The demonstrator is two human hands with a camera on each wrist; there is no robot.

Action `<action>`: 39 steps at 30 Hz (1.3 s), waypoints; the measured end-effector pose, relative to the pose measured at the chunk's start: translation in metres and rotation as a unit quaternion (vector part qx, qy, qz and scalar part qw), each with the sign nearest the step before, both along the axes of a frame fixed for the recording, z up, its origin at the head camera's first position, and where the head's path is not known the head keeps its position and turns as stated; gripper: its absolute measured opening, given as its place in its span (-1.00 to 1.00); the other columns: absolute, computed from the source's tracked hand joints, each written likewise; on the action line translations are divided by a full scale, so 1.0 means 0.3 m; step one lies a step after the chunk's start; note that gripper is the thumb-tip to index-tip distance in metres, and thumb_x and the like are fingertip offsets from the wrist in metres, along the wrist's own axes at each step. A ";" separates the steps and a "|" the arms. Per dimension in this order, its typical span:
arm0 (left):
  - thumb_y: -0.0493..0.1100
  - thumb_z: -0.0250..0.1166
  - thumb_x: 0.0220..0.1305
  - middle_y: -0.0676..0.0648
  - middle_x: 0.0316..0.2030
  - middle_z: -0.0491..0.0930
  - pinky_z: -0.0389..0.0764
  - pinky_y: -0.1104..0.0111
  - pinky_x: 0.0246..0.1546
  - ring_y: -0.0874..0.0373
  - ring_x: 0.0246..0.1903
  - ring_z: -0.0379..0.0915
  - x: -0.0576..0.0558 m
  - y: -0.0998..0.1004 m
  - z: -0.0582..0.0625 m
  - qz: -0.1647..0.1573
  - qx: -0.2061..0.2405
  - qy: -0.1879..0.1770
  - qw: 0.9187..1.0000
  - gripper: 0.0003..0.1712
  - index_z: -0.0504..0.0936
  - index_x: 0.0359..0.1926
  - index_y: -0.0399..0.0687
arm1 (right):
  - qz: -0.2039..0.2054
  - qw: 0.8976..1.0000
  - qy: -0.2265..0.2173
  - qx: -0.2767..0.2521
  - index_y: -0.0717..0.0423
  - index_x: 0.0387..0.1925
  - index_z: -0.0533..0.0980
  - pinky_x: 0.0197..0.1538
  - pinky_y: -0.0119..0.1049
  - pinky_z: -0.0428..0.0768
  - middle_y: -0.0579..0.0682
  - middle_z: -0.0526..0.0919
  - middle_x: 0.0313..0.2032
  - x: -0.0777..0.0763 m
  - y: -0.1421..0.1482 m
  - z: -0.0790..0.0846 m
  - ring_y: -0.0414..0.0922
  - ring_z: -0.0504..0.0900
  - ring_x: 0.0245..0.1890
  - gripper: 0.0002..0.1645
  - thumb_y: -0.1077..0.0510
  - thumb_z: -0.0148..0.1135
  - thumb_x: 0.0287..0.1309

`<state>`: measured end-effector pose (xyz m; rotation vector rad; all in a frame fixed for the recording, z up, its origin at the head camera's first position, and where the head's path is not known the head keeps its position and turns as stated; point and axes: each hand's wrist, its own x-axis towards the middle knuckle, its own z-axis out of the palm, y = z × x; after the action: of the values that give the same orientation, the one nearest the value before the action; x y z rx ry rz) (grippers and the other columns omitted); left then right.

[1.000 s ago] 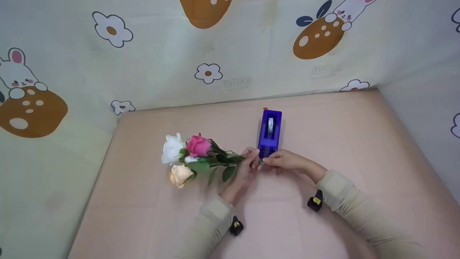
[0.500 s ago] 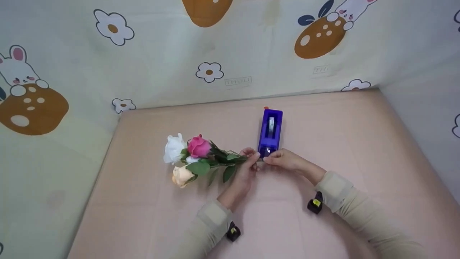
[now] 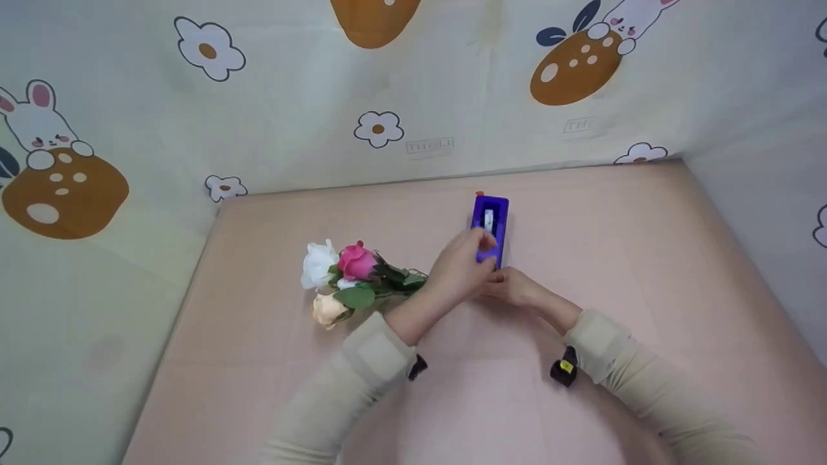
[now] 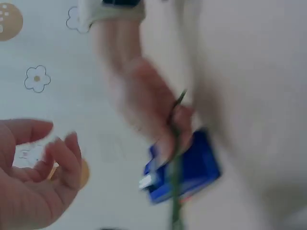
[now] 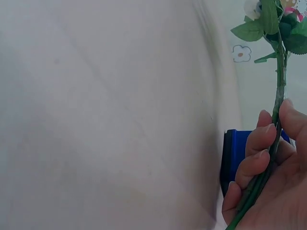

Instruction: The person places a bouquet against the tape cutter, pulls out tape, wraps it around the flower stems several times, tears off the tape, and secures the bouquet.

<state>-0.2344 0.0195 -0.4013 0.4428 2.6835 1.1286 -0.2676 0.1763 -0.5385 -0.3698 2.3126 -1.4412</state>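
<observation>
A bunch of artificial roses, white, pink (image 3: 356, 261) and peach (image 3: 329, 310), lies across to the left in the head view. My right hand (image 5: 273, 163) grips its green stems (image 5: 279, 91), with the fingers curled round them. A blue tape dispenser (image 3: 501, 226) with a roll in it stands just beyond the hands. My left hand (image 3: 462, 265) is off the stems and passes in front of the dispenser's near part. In the left wrist view, the left hand's fingers (image 4: 64, 160) are loosely bent with nothing seen between them. Blur softens the stems there.
The pink-beige tabletop (image 3: 504, 400) reaches back to a pale printed wall cloth (image 3: 291, 116). Another cloth side (image 3: 762, 161) rises at the right. Black wrist cameras hang under both sleeves, one by the right cuff (image 3: 564, 371).
My left hand has let go of the stems and moved right and away from me, over the dispenser's near end. The right hand keeps hold near the same spot.
</observation>
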 end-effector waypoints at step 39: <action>0.17 0.18 0.16 -0.05 -0.16 0.62 0.58 0.30 -0.25 0.14 -0.19 0.56 -0.190 0.089 -0.142 0.067 -0.332 -0.031 0.940 -0.48 0.57 -0.04 -0.12 | -0.075 0.996 0.029 0.027 0.41 -0.42 0.60 -0.53 -0.41 0.30 -0.17 0.38 -0.74 0.079 -0.069 0.067 -0.27 0.31 -0.67 -0.65 0.13 0.14 0.17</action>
<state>-0.2915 0.0463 -0.4439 0.1037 2.8430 0.1984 -0.2440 0.1557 -0.5183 -0.2282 2.4672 -1.4501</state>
